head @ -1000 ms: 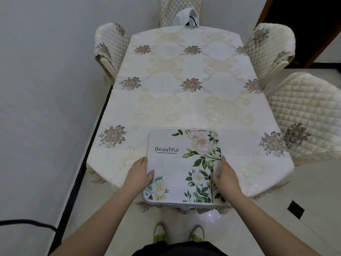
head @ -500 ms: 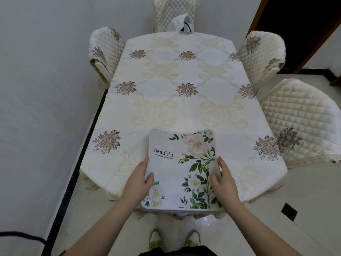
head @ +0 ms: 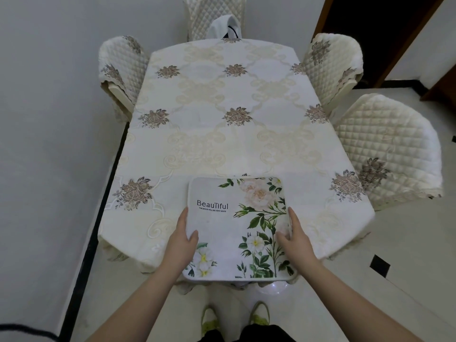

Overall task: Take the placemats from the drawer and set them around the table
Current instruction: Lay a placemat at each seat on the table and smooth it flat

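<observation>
Placemat (head: 237,225) now flattened on floral-clothed table (head: 222,134), both hands gripping its sides, quilted chairs (head: 387,149) around.

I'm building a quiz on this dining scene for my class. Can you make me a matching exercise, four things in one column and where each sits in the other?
Things:
1. placemat
2. left hand
3. right hand
4. white bag

Places:
A. on the chair at the table's far end
B. at the mat's edge nearest the flower stems
C. at the table's near edge, in front of the person
D. at the mat's edge below the word "BeauTiful"

Pairs: 1-C, 2-D, 3-B, 4-A
</observation>
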Available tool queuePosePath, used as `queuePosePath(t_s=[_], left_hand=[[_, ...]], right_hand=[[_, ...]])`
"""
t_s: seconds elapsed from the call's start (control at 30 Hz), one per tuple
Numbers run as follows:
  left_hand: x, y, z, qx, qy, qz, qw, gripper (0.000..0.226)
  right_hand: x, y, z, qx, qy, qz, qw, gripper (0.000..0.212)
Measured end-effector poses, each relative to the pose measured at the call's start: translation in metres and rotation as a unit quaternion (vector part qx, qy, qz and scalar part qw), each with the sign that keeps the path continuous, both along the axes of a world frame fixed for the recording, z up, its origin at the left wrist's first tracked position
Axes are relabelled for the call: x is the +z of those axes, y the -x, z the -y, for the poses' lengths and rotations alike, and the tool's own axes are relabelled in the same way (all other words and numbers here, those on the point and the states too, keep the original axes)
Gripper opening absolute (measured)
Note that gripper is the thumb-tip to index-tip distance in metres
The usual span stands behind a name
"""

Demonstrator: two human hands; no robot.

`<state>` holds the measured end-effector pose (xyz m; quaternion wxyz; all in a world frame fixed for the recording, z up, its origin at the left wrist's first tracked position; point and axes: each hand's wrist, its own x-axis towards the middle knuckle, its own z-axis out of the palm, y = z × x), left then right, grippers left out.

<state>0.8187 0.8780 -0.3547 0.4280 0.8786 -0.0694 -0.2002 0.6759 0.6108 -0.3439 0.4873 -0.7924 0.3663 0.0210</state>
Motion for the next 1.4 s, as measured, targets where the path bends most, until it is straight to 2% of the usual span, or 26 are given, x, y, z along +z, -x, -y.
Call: queuePosePath(t_s=[0.17, 0.6, 0.97, 1.4], left_hand=[[0.013, -0.003, -0.004, -0.018, 0.026, 0.028, 0.999, 0.072], [0.066, -0.018, -0.010, -0.049, 0.138, 0.007, 0.989, 0.075], [0.071, -0.026, 0.006, -0.059, 0.200, 0.010, 0.978, 0.054], [0.076, -0.007, 0.058, -0.186, 0.219, -0.022, 0.958, 0.056]], right_hand=[[0.012, 0.004, 0.001, -0.010, -0.017, 0.043, 0.999, 0.078], [0.045, 0.026, 0.000, -0.103, -0.050, 0.142, 0.983, 0.073], [0.071, 0.055, -0.027, -0.209, -0.024, 0.195, 0.958, 0.054], [0.082, 0.125, -0.034, -0.316, 0.013, 0.198, 0.928, 0.057]])
